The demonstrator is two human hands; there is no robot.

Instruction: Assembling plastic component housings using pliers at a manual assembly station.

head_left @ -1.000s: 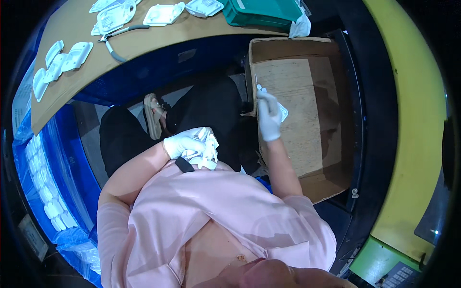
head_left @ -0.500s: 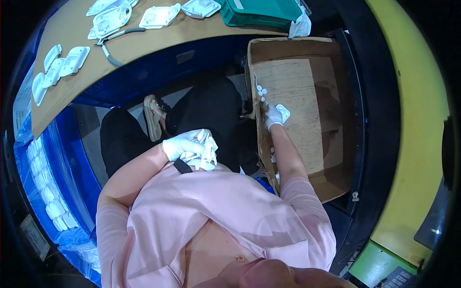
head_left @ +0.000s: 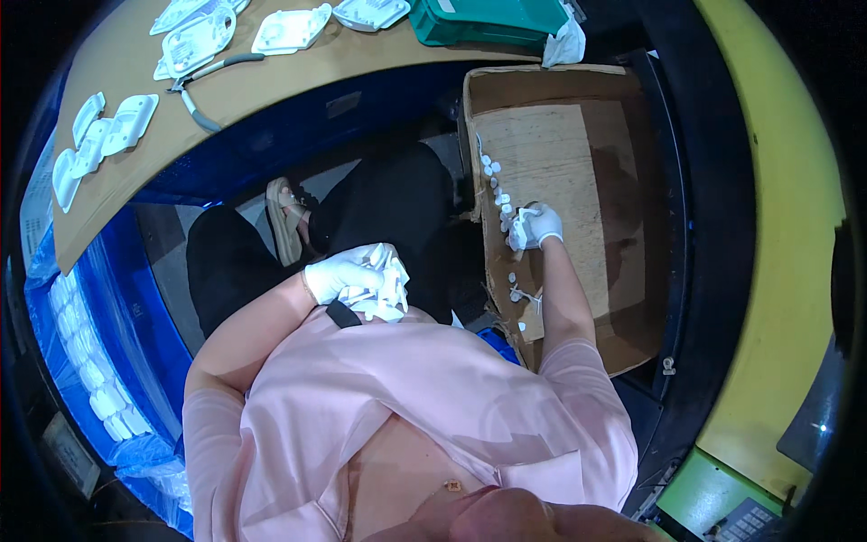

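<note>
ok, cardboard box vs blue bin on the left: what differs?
Film: the blue bin has plastic film at its edge; the cardboard box shows none.
Contents: the box has small white pieces scattered along its left side; the bin has white parts in rows.
Hands: the right hand is inside the box; neither is in the bin.
Both are open on top.

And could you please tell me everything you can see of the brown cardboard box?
The cardboard box is rectangular and open-topped, standing upright right of centre in the view. Its left edge looks worn and ragged. Inside, the bottom looks paler, with a wood-like grain and a darker patch toward the right. Small white pieces lie along its left side. The gloved right hand is inside, near those pieces; whether it touches the box is unclear.
</note>
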